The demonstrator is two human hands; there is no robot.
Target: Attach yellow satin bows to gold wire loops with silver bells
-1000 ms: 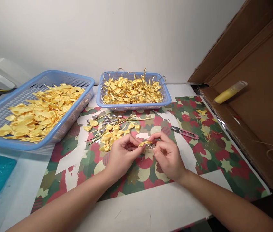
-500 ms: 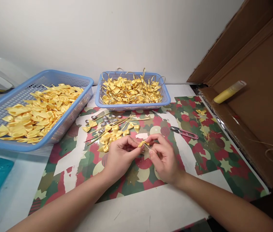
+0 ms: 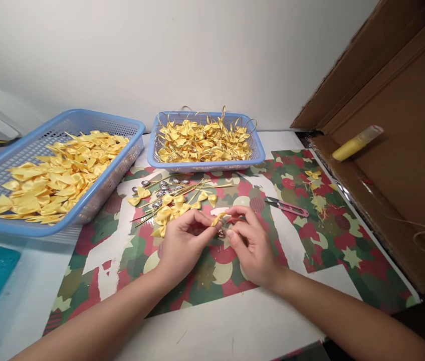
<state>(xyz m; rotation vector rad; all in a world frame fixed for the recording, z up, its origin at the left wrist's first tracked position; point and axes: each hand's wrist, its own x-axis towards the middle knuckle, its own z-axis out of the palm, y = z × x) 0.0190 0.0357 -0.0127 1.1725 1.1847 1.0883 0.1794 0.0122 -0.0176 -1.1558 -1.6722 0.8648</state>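
Note:
My left hand [image 3: 184,243] pinches a small yellow ribbon bow [image 3: 218,219] between thumb and fingertips, tilted over the table. A shiny round bell [image 3: 221,233] shows just under the bow, between the hands. My right hand [image 3: 252,245] is closed close beside it, its fingertips at a thin cord by the bow, mostly hidden by the fingers. Left of the hands lies a heap of yellow bows [image 3: 169,213], with silver bells [image 3: 163,186] and gold cords [image 3: 197,188] behind it.
A blue basket [image 3: 206,164] at the back holds bows with gold loops. A larger blue basket [image 3: 58,231] of bows stands left. Small scissors [image 3: 286,206] lie right of my hands, near thread scraps [image 3: 321,204]. A cardboard box [image 3: 393,210] borders the right side.
The bow has tipped more upright and shifted slightly up and left in my left fingers. A bell has come into sight beneath it. The strand to my right thumb no longer shows plainly.

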